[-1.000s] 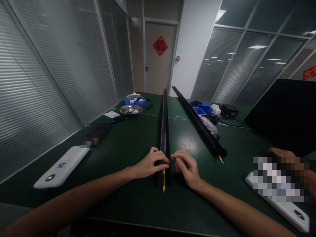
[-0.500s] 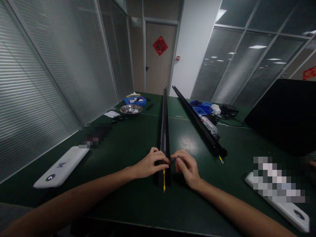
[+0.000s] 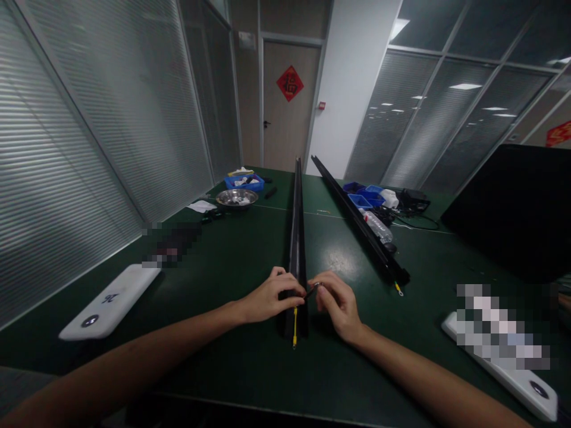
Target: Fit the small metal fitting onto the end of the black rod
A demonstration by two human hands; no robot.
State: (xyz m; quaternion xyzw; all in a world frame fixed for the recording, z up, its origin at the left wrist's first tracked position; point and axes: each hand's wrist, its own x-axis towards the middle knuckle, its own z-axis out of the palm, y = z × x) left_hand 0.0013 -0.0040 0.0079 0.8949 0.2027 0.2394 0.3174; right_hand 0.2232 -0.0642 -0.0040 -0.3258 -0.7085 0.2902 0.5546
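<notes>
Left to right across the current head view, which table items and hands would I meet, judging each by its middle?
Left white device, metal bowl, left hand, centre black rail, right hand, clear plastic bottle, right white device.

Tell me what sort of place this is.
Probably an office-style workroom: long black rails and small blue bins sit on a green table, beside glass partitions with blinds.
</notes>
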